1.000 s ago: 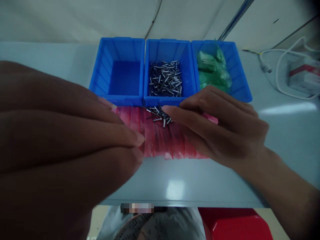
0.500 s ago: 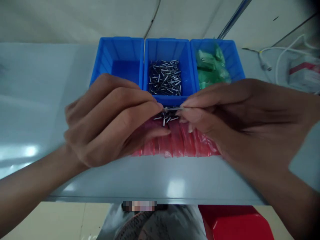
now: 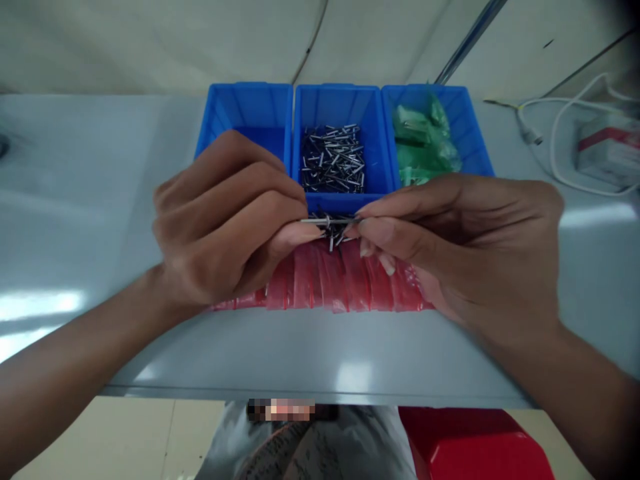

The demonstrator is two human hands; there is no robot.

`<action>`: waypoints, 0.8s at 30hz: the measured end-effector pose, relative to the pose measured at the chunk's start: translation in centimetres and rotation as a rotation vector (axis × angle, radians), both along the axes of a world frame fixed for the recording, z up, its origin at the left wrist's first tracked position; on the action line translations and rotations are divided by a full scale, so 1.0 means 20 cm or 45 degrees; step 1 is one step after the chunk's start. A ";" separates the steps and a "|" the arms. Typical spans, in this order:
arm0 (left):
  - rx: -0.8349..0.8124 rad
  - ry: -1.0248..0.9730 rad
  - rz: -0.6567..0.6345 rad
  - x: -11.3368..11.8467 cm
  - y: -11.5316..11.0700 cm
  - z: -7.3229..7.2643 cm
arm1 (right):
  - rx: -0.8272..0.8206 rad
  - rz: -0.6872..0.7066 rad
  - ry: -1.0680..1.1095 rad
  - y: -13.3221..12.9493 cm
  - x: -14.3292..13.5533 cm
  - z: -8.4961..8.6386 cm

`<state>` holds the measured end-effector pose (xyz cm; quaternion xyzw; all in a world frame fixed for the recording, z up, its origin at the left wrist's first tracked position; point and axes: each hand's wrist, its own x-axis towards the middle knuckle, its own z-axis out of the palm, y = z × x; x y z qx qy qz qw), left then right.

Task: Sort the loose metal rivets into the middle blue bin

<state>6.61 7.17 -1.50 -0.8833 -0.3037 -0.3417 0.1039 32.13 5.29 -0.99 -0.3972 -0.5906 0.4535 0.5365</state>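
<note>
Between my two hands a thin metal blind rivet (image 3: 327, 221) lies level, its flange showing in the gap. My left hand (image 3: 230, 227) pinches the left end with thumb and fingers. The right end is in the fingertips of my right hand (image 3: 465, 247), thumb against forefinger. Just behind and below lie loose rivets (image 3: 332, 241), partly covered by the fingers. A row of pink-red plastic bags (image 3: 320, 283) is spread under the hands. More rivets (image 3: 333, 160) fill part of the middle blue bin (image 3: 345, 103).
Left of the middle bin stands another blue bin (image 3: 250, 107), partly behind my left hand. The right blue bin (image 3: 473, 133) holds green plastic bags (image 3: 425, 143). A white cable (image 3: 555, 150) and a box (image 3: 610, 150) lie far right. A red stool (image 3: 485, 447) stands below the table edge.
My left thumb has come up against the rivet, and my left fingers have shifted left, so more of the rivet shows. My right hand still pinches its end.
</note>
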 end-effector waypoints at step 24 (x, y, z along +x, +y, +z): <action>-0.142 0.152 -0.076 -0.07 0.12 -0.06 | 0.698 -0.115 -1.204 0.15 0.21 0.00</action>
